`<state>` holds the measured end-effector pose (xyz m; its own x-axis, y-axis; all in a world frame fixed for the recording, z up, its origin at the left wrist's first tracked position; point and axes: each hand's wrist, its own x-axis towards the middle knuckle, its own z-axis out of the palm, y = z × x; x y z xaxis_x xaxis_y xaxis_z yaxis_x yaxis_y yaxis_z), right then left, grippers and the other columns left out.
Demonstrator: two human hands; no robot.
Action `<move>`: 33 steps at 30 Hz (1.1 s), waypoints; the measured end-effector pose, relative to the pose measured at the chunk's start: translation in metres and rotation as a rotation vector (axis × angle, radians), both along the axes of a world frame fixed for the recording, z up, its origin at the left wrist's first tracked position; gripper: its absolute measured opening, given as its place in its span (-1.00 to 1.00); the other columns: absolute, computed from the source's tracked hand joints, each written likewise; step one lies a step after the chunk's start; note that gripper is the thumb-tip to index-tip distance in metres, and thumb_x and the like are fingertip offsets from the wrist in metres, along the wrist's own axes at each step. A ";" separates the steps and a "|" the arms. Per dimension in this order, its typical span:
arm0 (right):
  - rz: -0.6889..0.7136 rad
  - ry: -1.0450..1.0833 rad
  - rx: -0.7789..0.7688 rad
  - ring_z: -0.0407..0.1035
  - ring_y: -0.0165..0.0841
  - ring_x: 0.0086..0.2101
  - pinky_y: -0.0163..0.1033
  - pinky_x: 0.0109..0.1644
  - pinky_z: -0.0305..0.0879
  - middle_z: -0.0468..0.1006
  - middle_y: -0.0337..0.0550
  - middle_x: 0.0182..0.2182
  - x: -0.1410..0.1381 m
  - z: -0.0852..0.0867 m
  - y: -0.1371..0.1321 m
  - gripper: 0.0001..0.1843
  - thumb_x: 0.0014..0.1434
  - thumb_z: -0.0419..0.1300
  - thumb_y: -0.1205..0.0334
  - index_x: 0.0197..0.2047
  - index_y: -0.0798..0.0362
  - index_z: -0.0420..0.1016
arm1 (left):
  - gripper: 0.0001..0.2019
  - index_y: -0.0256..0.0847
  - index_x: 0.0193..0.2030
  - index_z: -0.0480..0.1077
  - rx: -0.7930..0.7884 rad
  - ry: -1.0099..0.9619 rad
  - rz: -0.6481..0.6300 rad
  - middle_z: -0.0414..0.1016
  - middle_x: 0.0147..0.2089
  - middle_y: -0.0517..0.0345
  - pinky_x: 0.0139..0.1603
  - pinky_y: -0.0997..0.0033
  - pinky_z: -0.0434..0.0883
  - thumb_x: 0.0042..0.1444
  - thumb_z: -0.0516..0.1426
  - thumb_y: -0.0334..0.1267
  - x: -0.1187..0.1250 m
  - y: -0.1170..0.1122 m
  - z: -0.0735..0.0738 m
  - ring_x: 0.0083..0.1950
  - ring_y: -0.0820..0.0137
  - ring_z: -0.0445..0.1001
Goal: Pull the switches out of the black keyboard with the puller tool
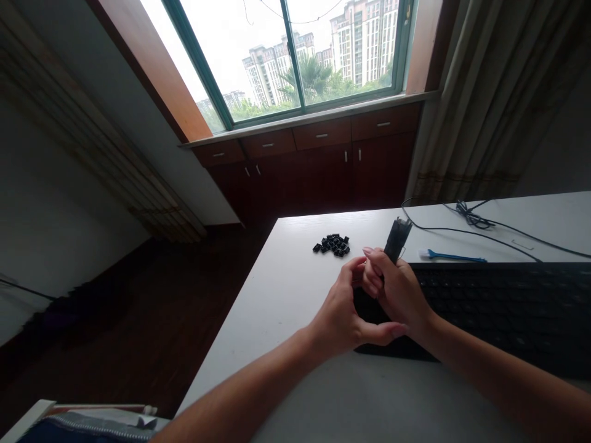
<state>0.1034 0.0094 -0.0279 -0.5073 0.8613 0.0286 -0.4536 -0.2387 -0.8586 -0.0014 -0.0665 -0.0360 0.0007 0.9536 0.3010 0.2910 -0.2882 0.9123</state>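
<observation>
My right hand (398,289) is closed round a dark, slim tool (398,239) that sticks up above the left end of a black keyboard (498,307). My left hand (344,311) curls beside it, fingertips meeting the right hand's fingers over the keyboard's left corner; whether it holds anything is hidden. A small heap of several black keycaps (332,244) lies on the white desk (286,289) just beyond my hands.
A blue brush (450,256) lies behind the keyboard, with black cables (475,218) trailing to the right. The desk's left edge drops to a dark floor. A window, low wooden cabinets and curtains stand behind. A striped cloth (87,424) sits at bottom left.
</observation>
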 end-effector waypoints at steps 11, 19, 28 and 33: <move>0.010 -0.213 0.242 0.15 -0.44 -0.55 -0.29 -0.45 0.16 0.25 -0.36 -0.61 0.001 -0.001 -0.011 -0.56 0.27 0.21 -0.13 -0.46 0.02 0.30 | 0.14 -0.20 0.42 0.01 -0.011 0.043 0.058 0.36 0.12 -0.09 0.10 0.17 0.47 -0.24 0.50 -0.02 -0.001 -0.002 -0.003 0.04 0.15 0.40; -0.106 -0.320 0.394 0.38 -0.34 -0.34 -0.22 -0.22 0.36 0.43 -0.23 -0.36 -0.002 -0.004 -0.031 -0.69 0.35 0.12 -0.08 -0.17 0.01 0.37 | 0.02 -0.25 0.41 0.06 0.151 0.035 -0.007 0.22 0.31 -0.18 0.41 -0.10 0.25 -0.10 0.42 0.07 0.007 -0.003 -0.005 0.34 -0.10 0.22; -0.127 -0.520 0.598 0.36 -0.35 -0.47 -0.21 -0.36 0.29 0.41 -0.25 -0.44 -0.019 -0.001 -0.021 -0.74 0.36 0.08 -0.03 -0.20 0.00 0.28 | -0.37 -0.14 0.41 0.05 0.009 -0.198 0.202 0.24 0.35 -0.13 0.38 -0.03 0.30 0.29 0.16 -0.08 0.023 -0.007 -0.006 0.38 0.00 0.25; -0.211 -0.446 0.592 0.31 -0.39 -0.52 -0.24 -0.44 0.24 0.36 -0.30 -0.48 -0.016 -0.004 -0.025 -0.80 0.35 0.08 0.06 -0.23 -0.02 0.23 | -0.37 -0.08 0.42 0.06 0.046 -0.149 0.204 0.24 0.35 -0.05 0.43 0.01 0.25 0.27 0.18 -0.16 0.027 -0.008 -0.004 0.40 0.07 0.23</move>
